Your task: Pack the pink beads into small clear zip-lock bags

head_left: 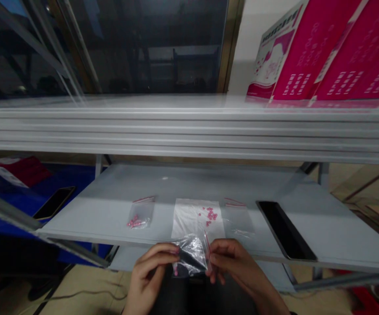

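Between my two hands a clear zip bag [192, 257] is held sideways at the table's front edge, its red seal strip to the right. My left hand [153, 273] grips the bag's closed end, where a few pink pills show by the fingertips. The fingers of my right hand [233, 264] pinch the bag by the red strip. Just behind lies a white sheet of paper [186, 214] with several pink pills [211, 215] loose on it. To its left rests another zip bag [145, 212] with pink pills inside; to its right lies a flat zip bag [240, 218] without visible pills.
A black tablet or phone [286, 229] lies on the right of the grey table [110, 192]. A ribbed metal shelf edge [176, 129] crosses above, carrying pink boxes [307, 57]. At left, a blue surface holds a phone [54, 202] and a red-and-white box [22, 170].
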A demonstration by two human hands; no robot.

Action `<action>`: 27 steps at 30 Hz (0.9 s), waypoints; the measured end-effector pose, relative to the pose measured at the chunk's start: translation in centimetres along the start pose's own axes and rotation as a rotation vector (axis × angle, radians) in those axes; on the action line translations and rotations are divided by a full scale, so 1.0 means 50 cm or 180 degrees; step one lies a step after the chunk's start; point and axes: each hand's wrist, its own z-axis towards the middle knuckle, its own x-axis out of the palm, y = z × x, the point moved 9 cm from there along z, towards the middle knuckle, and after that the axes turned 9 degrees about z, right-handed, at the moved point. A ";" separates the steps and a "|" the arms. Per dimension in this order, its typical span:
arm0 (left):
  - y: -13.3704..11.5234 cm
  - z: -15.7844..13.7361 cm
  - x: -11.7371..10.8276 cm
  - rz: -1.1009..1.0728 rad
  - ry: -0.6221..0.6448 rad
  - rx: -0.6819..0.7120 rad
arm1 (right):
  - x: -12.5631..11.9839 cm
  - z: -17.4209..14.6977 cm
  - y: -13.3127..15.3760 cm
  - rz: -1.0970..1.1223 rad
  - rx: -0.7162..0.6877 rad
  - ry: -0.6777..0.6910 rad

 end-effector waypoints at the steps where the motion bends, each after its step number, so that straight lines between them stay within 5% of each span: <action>1: 0.009 0.000 0.002 -0.0072 0.0039 -0.0156 | 0.005 -0.008 -0.005 0.0056 0.0029 0.0061; 8: 0.012 0.007 0.022 0.0134 -0.0219 -0.0786 | 0.036 -0.038 -0.019 0.0009 -0.0012 0.0171; 16: -0.037 0.011 0.136 0.0355 0.0774 -0.0873 | 0.081 -0.037 0.000 -0.0693 -0.0327 0.0068; 27: -0.033 -0.001 0.161 0.0258 0.1358 -0.0827 | 0.080 -0.037 -0.031 -0.0532 -0.0062 0.0291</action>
